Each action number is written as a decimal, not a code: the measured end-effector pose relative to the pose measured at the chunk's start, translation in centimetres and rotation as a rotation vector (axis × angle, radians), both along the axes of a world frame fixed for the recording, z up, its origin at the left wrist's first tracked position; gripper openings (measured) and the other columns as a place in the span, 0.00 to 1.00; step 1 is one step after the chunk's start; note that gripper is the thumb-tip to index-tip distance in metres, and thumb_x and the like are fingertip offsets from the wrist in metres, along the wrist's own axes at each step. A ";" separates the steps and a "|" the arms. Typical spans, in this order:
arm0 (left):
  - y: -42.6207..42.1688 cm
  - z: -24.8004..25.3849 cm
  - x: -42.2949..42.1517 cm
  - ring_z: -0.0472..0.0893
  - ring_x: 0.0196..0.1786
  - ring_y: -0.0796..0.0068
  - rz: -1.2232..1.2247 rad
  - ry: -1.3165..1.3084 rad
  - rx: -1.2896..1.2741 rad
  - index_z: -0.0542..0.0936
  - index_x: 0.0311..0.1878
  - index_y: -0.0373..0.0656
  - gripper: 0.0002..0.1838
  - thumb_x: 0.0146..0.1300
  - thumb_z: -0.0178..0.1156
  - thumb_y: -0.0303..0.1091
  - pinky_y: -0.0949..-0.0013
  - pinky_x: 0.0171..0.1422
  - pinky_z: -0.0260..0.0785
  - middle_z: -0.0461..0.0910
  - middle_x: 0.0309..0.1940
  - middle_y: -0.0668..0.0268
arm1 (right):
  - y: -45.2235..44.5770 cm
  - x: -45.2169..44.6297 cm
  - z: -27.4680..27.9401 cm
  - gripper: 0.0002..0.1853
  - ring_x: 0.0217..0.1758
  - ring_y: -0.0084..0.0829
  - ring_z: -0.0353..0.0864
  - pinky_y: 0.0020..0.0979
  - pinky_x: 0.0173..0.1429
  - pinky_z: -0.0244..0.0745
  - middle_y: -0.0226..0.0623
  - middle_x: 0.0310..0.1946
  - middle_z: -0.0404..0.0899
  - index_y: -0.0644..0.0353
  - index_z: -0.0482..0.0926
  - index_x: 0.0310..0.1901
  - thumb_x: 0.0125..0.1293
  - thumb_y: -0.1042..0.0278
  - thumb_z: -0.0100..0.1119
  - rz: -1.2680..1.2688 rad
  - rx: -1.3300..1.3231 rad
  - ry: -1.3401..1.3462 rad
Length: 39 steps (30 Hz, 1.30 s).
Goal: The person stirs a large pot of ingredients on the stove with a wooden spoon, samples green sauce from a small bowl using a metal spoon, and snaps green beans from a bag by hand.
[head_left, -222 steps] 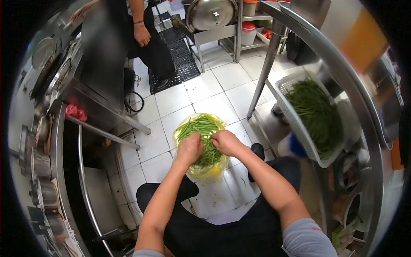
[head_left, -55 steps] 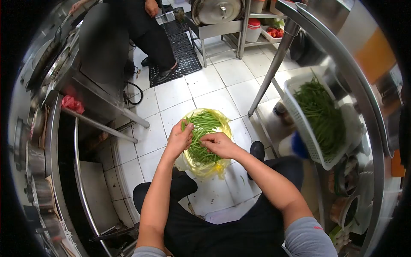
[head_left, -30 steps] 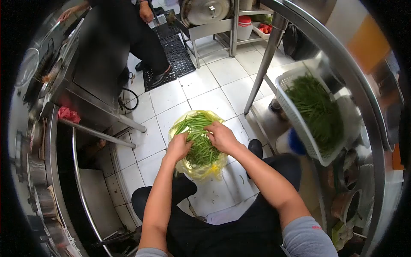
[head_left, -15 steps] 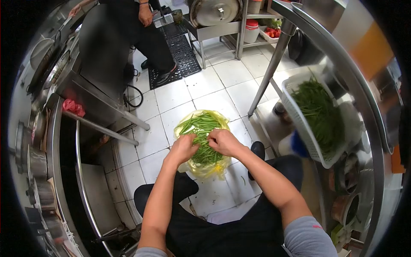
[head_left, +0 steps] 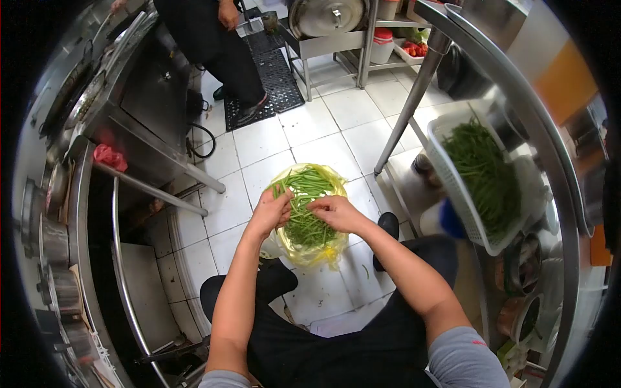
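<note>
- One heap of green stalks (head_left: pixel 309 227) in yellow bag (head_left: pixel 318 257)
- Left hand (head_left: pixel 272 211): grasping some stalks, over heap's left
- Right hand (head_left: pixel 335 214): half-curled, hold unclear, over heap's right

In bag (head_left: pixel 317 256) on floor (head_left: pixel 317 132), centre: beans (head_left: pixel 310 183). Right, along worktop's (head_left: pixel 527 96) left edge: basket (head_left: pixel 459 187), greens (head_left: pixel 480 174) inside. Left, by counter's (head_left: pixel 77 207) far corner: plastic wad (head_left: pixel 110 157). Behind bag: mat (head_left: pixel 278 81); right of mat, lid (head_left: pixel 317 19) on stand (head_left: pixel 331 44).

No words can be read; the small red lettering (head_left: pixel 479 343) on the grey right sleeve (head_left: pixel 460 362) is illegible.
</note>
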<state>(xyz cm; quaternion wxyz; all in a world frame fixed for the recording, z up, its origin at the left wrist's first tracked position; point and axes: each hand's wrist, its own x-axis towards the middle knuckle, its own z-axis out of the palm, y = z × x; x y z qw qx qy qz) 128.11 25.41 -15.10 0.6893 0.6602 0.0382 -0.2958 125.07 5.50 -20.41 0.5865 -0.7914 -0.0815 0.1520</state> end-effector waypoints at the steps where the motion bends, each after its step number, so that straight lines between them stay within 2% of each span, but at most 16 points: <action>1: -0.2 0.2 0.0 0.57 0.14 0.85 0.043 -0.007 0.001 0.68 0.37 0.44 0.08 0.70 0.50 0.37 0.77 0.17 0.47 0.60 0.16 0.76 | 0.3 -0.1 0.4 0.15 0.32 0.30 0.80 0.29 0.39 0.74 0.42 0.30 0.82 0.62 0.82 0.44 0.59 0.64 0.58 -0.001 -0.001 0.000; 3: -0.4 -0.1 0.0 0.58 0.14 0.85 0.043 -0.020 -0.014 0.68 0.37 0.44 0.09 0.70 0.50 0.38 0.77 0.16 0.47 0.60 0.15 0.76 | 0.9 -0.5 0.9 0.15 0.34 0.30 0.81 0.30 0.40 0.74 0.43 0.32 0.83 0.62 0.82 0.47 0.60 0.64 0.57 0.016 0.063 -0.013; 8: -1.0 -0.9 0.0 0.59 0.13 0.85 0.047 -0.034 0.000 0.67 0.37 0.46 0.10 0.71 0.49 0.40 0.77 0.15 0.48 0.60 0.15 0.75 | 1.1 -0.8 0.6 0.13 0.27 0.31 0.80 0.32 0.34 0.72 0.43 0.25 0.80 0.64 0.83 0.36 0.60 0.63 0.57 0.014 -0.045 -0.051; 10: -1.4 -1.1 0.0 0.60 0.14 0.85 0.072 -0.080 -0.058 0.66 0.36 0.47 0.10 0.71 0.49 0.40 0.77 0.16 0.49 0.60 0.15 0.76 | 1.1 -0.5 0.8 0.13 0.23 0.33 0.78 0.33 0.31 0.71 0.44 0.20 0.78 0.64 0.82 0.30 0.59 0.63 0.55 -0.217 -0.068 -0.161; 11: -1.9 -1.3 -0.1 0.60 0.14 0.85 0.072 -0.080 -0.058 0.66 0.36 0.47 0.10 0.71 0.49 0.40 0.77 0.16 0.49 0.60 0.15 0.76 | 0.9 -0.2 0.9 0.13 0.23 0.33 0.78 0.33 0.31 0.71 0.44 0.20 0.78 0.64 0.82 0.30 0.59 0.63 0.55 -0.216 -0.068 -0.160; 13: -3.2 -2.4 -0.2 0.61 0.16 0.85 0.158 -0.141 -0.067 0.65 0.34 0.48 0.10 0.72 0.48 0.39 0.78 0.17 0.50 0.59 0.15 0.76 | 0.3 0.4 1.9 0.13 0.21 0.35 0.77 0.33 0.29 0.70 0.45 0.18 0.77 0.64 0.82 0.28 0.57 0.63 0.53 -0.410 -0.044 -0.099; 17: -4.2 -5.6 0.6 0.65 0.18 0.85 0.165 -0.237 0.049 0.71 0.34 0.46 0.08 0.70 0.48 0.36 0.78 0.21 0.55 0.69 0.17 0.72 | -1.2 0.7 0.5 0.14 0.20 0.35 0.77 0.33 0.28 0.71 0.47 0.18 0.78 0.65 0.82 0.27 0.56 0.62 0.53 -0.561 -0.080 -0.164; 18: -3.5 -7.4 1.6 0.72 0.20 0.73 0.141 -0.266 0.091 0.75 0.37 0.43 0.07 0.67 0.49 0.34 0.71 0.25 0.63 0.76 0.20 0.62 | -2.0 0.9 0.2 0.13 0.23 0.39 0.79 0.35 0.31 0.73 0.47 0.20 0.78 0.64 0.82 0.30 0.56 0.62 0.54 -0.532 -0.126 -0.150; 19: -3.3 -8.0 1.9 0.72 0.20 0.73 0.140 -0.265 0.088 0.75 0.37 0.43 0.07 0.67 0.49 0.34 0.71 0.25 0.63 0.76 0.20 0.62 | -2.4 0.8 0.0 0.13 0.23 0.39 0.79 0.35 0.31 0.73 0.47 0.20 0.78 0.64 0.82 0.30 0.56 0.62 0.54 -0.533 -0.130 -0.151; 21: -3.1 -8.5 2.3 0.78 0.26 0.56 0.031 -0.738 0.659 0.74 0.39 0.40 0.07 0.64 0.51 0.33 0.60 0.32 0.69 0.78 0.23 0.50 | -3.0 0.6 -0.1 0.12 0.27 0.44 0.81 0.38 0.36 0.75 0.48 0.22 0.79 0.62 0.83 0.32 0.55 0.63 0.56 -0.290 -0.305 -0.216; 22: -3.1 -8.5 2.0 0.79 0.33 0.45 -0.069 -0.761 0.786 0.74 0.39 0.39 0.08 0.60 0.54 0.32 0.50 0.38 0.71 0.78 0.26 0.44 | -3.3 0.4 0.3 0.10 0.36 0.44 0.81 0.38 0.46 0.75 0.48 0.32 0.81 0.57 0.85 0.37 0.54 0.66 0.59 -0.107 -0.444 -0.125; 25: -3.3 -9.4 1.2 0.80 0.33 0.46 -0.247 -0.899 0.965 0.74 0.39 0.39 0.08 0.58 0.55 0.31 0.49 0.37 0.72 0.79 0.26 0.48 | -2.8 -0.5 -1.2 0.10 0.42 0.45 0.80 0.40 0.50 0.74 0.48 0.36 0.79 0.55 0.85 0.37 0.54 0.66 0.60 0.034 -0.633 -0.206; 26: -3.4 -9.7 1.1 0.80 0.30 0.47 -0.280 -0.942 1.023 0.74 0.39 0.38 0.09 0.56 0.57 0.30 0.49 0.35 0.73 0.80 0.25 0.50 | -2.6 -0.3 -1.5 0.09 0.44 0.46 0.79 0.41 0.51 0.73 0.47 0.35 0.77 0.54 0.85 0.36 0.54 0.66 0.60 0.032 -0.655 -0.114; 29: -3.6 -9.9 1.0 0.79 0.32 0.45 -0.295 -0.876 1.075 0.75 0.40 0.39 0.10 0.55 0.58 0.28 0.48 0.37 0.72 0.79 0.26 0.48 | -2.4 0.2 -0.7 0.08 0.44 0.47 0.79 0.41 0.50 0.73 0.48 0.37 0.78 0.56 0.84 0.35 0.55 0.66 0.60 -0.002 -0.651 -0.102; 33: -3.5 -9.8 0.9 0.81 0.30 0.48 -0.309 -0.937 1.032 0.73 0.39 0.36 0.11 0.52 0.59 0.29 0.50 0.35 0.74 0.80 0.25 0.48 | -2.7 0.7 0.0 0.09 0.45 0.47 0.79 0.41 0.50 0.73 0.49 0.39 0.78 0.57 0.84 0.37 0.57 0.65 0.59 -0.031 -0.617 -0.047; 39: -2.8 -6.5 0.3 0.81 0.33 0.47 -0.253 -0.852 0.881 0.74 0.41 0.35 0.14 0.52 0.61 0.32 0.52 0.39 0.74 0.80 0.27 0.47 | -2.1 0.6 -2.0 0.12 0.42 0.49 0.79 0.44 0.49 0.74 0.50 0.37 0.78 0.61 0.81 0.44 0.62 0.67 0.54 -0.217 -0.500 -0.367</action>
